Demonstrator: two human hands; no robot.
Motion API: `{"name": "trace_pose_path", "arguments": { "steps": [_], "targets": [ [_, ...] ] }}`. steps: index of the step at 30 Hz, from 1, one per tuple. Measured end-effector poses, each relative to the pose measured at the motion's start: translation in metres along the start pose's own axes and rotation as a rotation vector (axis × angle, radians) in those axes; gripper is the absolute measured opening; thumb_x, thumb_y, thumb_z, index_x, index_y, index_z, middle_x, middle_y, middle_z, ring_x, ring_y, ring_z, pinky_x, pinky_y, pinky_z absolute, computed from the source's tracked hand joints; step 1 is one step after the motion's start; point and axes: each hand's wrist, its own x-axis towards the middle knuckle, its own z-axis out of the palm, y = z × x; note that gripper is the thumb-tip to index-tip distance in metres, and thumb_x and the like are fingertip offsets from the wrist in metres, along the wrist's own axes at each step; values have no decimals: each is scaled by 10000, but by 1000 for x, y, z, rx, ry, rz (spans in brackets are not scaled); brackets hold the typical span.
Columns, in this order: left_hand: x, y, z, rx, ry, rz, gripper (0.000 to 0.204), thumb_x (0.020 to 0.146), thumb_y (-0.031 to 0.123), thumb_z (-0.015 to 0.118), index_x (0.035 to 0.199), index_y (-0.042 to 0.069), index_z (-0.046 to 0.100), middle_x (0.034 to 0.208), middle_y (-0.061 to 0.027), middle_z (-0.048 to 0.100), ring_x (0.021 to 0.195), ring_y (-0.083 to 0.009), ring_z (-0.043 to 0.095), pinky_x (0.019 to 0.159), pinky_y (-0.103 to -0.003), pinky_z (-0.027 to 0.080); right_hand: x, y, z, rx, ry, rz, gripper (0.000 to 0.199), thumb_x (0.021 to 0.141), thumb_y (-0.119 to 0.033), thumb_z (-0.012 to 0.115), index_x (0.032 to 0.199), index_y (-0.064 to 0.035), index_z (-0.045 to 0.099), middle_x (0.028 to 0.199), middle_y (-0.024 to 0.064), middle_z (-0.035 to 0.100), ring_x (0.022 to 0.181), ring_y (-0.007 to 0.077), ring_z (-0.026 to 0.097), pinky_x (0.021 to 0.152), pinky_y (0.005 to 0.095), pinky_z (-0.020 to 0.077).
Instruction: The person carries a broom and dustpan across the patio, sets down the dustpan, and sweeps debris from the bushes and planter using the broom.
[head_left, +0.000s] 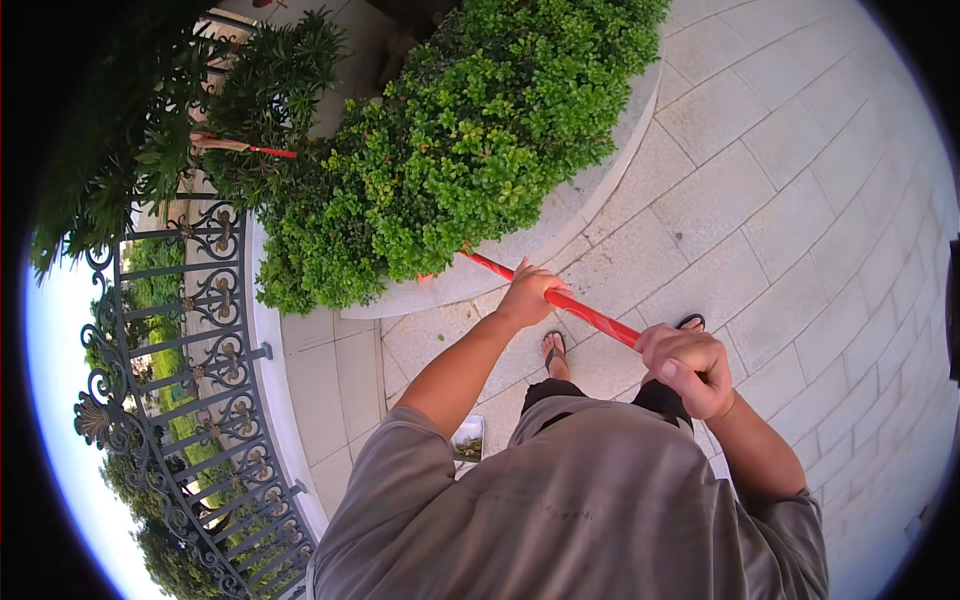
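A long red pole (605,322) with paler spiral streaks runs slantwise in front of me. My left hand (533,296) is wrapped round it partway along. Closer to my body, my right hand (690,368) grips its near end in a fist. The pole's far end passes under the edge of a leafy green bush (470,170), so whatever is fixed there is mostly hidden. A small orange-red bit (425,277) shows at the bush's lower edge, to the left of the pole; I cannot tell whether it belongs to it.
A pale curved stone kerb (610,190) borders the bush. Paving slabs (760,210) spread to the right. A light-coloured tray (468,438) with dry debris sits beside my left side. An ornate dark metal fence (185,370) stands left. A red stick-like thing (240,146) lies among darker plants.
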Motion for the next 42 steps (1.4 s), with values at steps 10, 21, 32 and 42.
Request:
{"name": "trace_pose_path", "arguments": {
  "steps": [10, 21, 32, 42],
  "targets": [
    [226, 208, 59, 19, 168, 304, 183, 858, 265, 766, 792, 95, 739, 814, -111, 725, 821, -332, 676, 774, -429, 517, -10, -148, -234, -99, 235, 86, 396, 903, -127, 523, 547, -37, 376, 536, 56, 437, 565, 215, 408, 772, 439, 459],
    [394, 376, 62, -163, 366, 272, 159, 840, 250, 741, 760, 115, 722, 777, -83, 719, 785, -320, 684, 731, -453, 481, 67, -265, -432, -223, 109, 56, 436, 954, -152, 439, 529, -173, 341, 482, -16, 434, 512, 157, 426, 710, 390, 425],
    [382, 455, -23, -207, 155, 92, 142, 819, 242, 722, 906, 131, 734, 792, -107, 724, 773, -329, 707, 736, -451, 549, 133, -335, -585, -87, -420, 68, 440, 900, -492, 732, 611, -234, 523, 573, -70, 588, 474, 96, 508, 611, 285, 473],
    [258, 222, 3, 100, 444, -677, 313, 913, 361, 722, 778, 79, 724, 842, -161, 716, 813, -372, 685, 701, -455, 539, 227, -50, -405, 207, -470, 580, 298, 976, -105, 591, 704, 3, 537, 682, 29, 513, 641, 118, 446, 625, 290, 385]
  ]
}}
